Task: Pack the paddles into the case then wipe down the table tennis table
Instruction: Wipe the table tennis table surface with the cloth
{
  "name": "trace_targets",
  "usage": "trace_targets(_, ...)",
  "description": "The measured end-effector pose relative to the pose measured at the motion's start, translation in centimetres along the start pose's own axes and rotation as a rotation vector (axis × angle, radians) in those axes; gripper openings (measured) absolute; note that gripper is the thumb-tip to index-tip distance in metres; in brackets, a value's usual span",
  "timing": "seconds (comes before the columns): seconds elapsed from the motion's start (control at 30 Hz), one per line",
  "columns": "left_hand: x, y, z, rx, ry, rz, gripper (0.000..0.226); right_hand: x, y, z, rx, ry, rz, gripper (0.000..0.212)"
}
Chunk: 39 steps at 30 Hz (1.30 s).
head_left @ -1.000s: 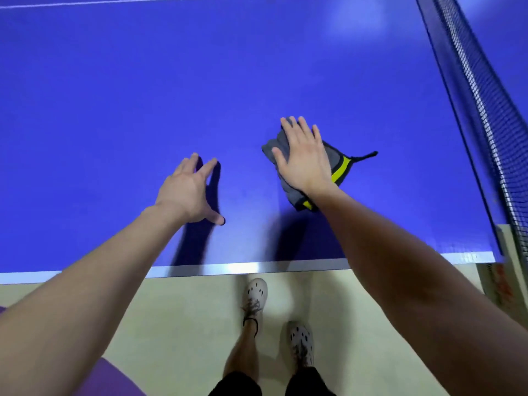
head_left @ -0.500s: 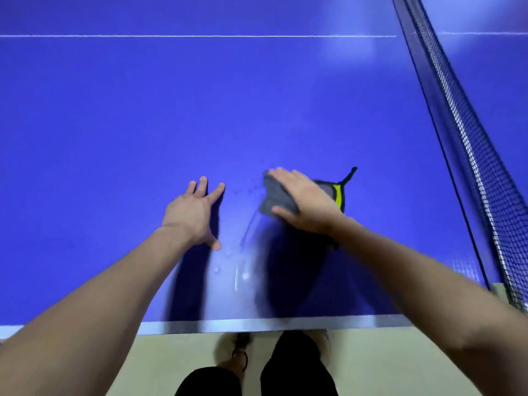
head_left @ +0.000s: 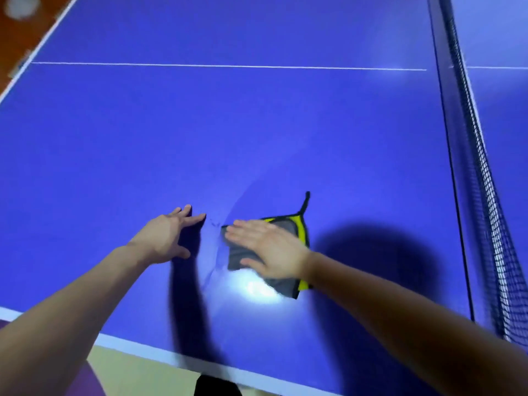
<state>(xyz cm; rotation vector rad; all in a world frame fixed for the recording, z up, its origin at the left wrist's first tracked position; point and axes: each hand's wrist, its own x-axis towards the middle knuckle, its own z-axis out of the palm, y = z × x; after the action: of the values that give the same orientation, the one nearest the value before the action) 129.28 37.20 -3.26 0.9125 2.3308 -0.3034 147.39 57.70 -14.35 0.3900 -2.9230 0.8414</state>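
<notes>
Pressing a grey, yellow-trimmed cloth (head_left: 236, 257) flat on the blue table (head_left: 228, 124) near its front edge, the right hand (head_left: 268, 247) lies open, fingers straight. The left hand (head_left: 168, 235) — also open, holding nothing — is spread just beside it. Even pressure and overlapping strokes toward the net (head_left: 485, 195) would probably clean best.

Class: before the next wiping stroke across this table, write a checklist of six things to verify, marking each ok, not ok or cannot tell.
1. The right hand lies flat on the cloth: ok.
2. The cloth lies on the table, inside its near edge: ok.
3. The left hand is apart from the cloth: ok.
4. The net is clear of the cloth: ok.
5. Surface between the hands is dry: not ok, wet streaks show.
6. The paddles are packed: cannot tell, none in view.
</notes>
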Motion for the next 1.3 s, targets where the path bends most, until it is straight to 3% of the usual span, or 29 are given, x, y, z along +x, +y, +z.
trace_targets(0.1, 1.1, 0.9, -1.0, 0.025, 0.057, -0.073, 0.08, 0.8, 11.0, -6.0, -0.085, 0.265, 0.383, 0.07)
trace_targets(0.2, 1.9, 2.1, -1.7, 0.049, 0.121, -0.14, 0.075, 2.0, 19.5, -11.5, -0.174, 0.486, 0.865, 0.068)
trace_targets(0.27, 2.6, 2.5, -2.6, 0.041, 0.156, -0.143, 0.077, 3.8, 20.0, -12.0, -0.271, 0.52, 0.975, 0.068)
trace_targets(0.37, 4.8, 2.7, -4.6, 0.003, 0.165, -0.13, 0.095, 5.7, 13.2, -7.7, -0.271, 0.458, 0.67, 0.065)
trace_targets(0.5, 9.6, 3.4, -7.8, -0.077, 0.17, -0.129, 0.129, 5.3, 4.2, -1.9, -0.135, 0.073, 0.062, 0.069)
trace_targets(0.6, 13.3, 4.0, -9.9, -0.081, 0.174, -0.099, 0.137, 5.0, 8.5, -4.0, -0.089, 0.041, 0.024, 0.068)
trace_targets(0.67, 15.4, 4.4, -11.0, -0.061, 0.149, -0.094, 0.146, 5.3, 14.9, -7.2, -0.149, 0.168, 0.255, 0.068)
trace_targets(0.8, 17.6, 5.9, -11.1, 0.211, 0.06, -0.026, 0.165, 7.0, 26.7, -14.6, -0.265, 0.535, 1.058, 0.072)
trace_targets(0.87, 17.9, 5.9, -10.8, 0.215, 0.03, 0.007, 0.167, 8.8, 27.5, -14.8, -0.307, 0.57, 1.223, 0.074)
trace_targets(0.93, 17.7, 5.5, -11.0, 0.162, 0.013, 0.024, 0.166, 9.8, 24.9, -13.2, -0.386, 0.53, 1.091, 0.073)
trace_targets(1.0, 17.5, 5.1, -11.0, 0.128, 0.025, 0.025, 0.166, 9.3, 20.3, -10.5, -0.367, 0.464, 0.766, 0.071)
trace_targets(1.1, 17.7, 5.0, -11.1, 0.158, 0.044, 0.053, 0.167, 7.2, 13.3, -7.2, -0.224, 0.168, 0.232, 0.068)
trace_targets(1.17, 17.7, 5.0, -10.9, 0.177, 0.062, 0.063, 0.166, 6.4, 13.1, -7.0, -0.13, 0.033, 0.037, 0.066)
trace_targets(1.23, 17.6, 4.7, -10.9, 0.186, 0.076, 0.07, 0.165, 7.8, 17.9, -9.0, -0.174, 0.032, 0.038, 0.066)
trace_targets(1.3, 17.7, 4.5, -10.9, 0.203, 0.076, 0.068, 0.165, 11.0, 25.8, -12.9, -0.246, 0.239, 0.404, 0.07)
